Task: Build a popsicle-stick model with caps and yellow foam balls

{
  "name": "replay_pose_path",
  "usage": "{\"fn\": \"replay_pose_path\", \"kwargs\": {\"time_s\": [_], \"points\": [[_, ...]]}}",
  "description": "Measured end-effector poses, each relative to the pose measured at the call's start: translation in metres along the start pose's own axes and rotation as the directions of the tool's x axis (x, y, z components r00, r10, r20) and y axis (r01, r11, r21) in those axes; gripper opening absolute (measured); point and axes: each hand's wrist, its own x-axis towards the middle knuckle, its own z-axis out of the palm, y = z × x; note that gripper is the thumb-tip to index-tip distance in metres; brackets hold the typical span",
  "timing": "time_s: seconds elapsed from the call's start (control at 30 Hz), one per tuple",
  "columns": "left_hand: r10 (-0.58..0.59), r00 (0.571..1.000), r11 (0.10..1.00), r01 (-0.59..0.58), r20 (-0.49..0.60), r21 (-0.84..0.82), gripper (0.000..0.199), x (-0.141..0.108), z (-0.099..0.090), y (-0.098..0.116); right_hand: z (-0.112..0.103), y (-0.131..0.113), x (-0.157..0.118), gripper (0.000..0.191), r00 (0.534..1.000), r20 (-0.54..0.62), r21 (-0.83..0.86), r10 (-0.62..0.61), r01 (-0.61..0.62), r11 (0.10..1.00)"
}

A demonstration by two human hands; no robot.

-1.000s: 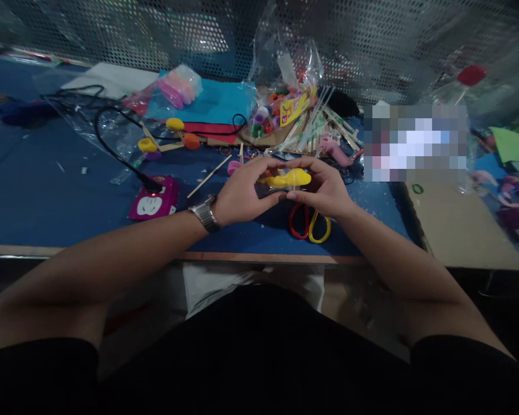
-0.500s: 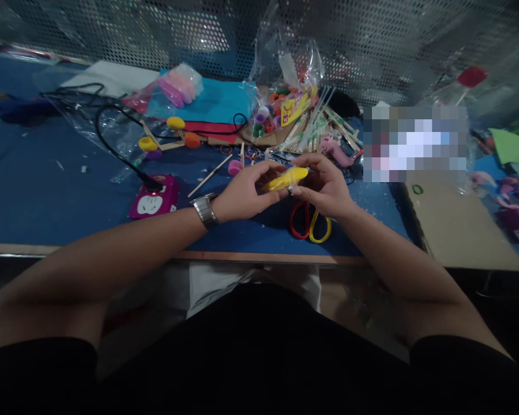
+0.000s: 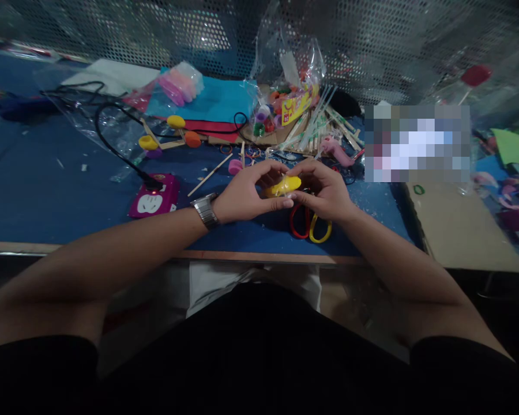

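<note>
Between my two hands, just above the near part of the blue table, is a small yellow piece (image 3: 285,185) with clear film on it; its kind I cannot make out. My left hand (image 3: 251,189) curls around it from the left, thumb underneath, a metal watch on the wrist. From the other side my right hand (image 3: 324,187) closes on its right end, fingertips meeting those of the left. Scissors (image 3: 320,229) with one red and one yellow handle lie below my right hand, their blades mostly hidden by it. A pink ring-shaped piece (image 3: 234,167) lies beyond my left hand.
A purple box (image 3: 154,196) with a black cable stands at left. Behind it is a stick assembly (image 3: 173,144) with coloured caps. Farther back are a bag of bottle caps (image 3: 281,106), wooden sticks (image 3: 311,134) and a pink glue gun (image 3: 337,151). Cardboard (image 3: 458,225) lies at right.
The yellow piece has shifted slightly left and down and is turned a little between my fingers. My right hand has closed in toward my left. Everything on the table stays put.
</note>
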Motion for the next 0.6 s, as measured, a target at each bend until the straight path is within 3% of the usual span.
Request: {"fn": "replay_pose_path", "kwargs": {"time_s": [0.17,0.27,0.47,0.6], "points": [[0.006,0.999,1.000,-0.005,-0.043,0.027,0.075,-0.001,0.001,0.005,0.002,0.003,-0.001,0.072,0.991,-0.107,-0.031,-0.085,0.083,0.996],[0.015,0.999,1.000,-0.015,-0.045,0.016,0.072,0.000,0.000,0.006,-0.001,0.000,-0.003,0.058,0.966,-0.172,-0.167,-0.195,0.166,0.972],[0.017,0.999,1.000,-0.017,-0.048,-0.003,0.071,0.001,0.000,0.005,-0.003,-0.014,-0.004,0.030,0.935,-0.028,-0.351,-0.354,0.323,0.879],[0.022,0.998,0.999,-0.020,-0.064,0.025,0.073,0.001,0.001,0.005,-0.003,-0.013,-0.004,0.028,0.913,-0.074,-0.368,-0.402,0.350,0.862]]}}
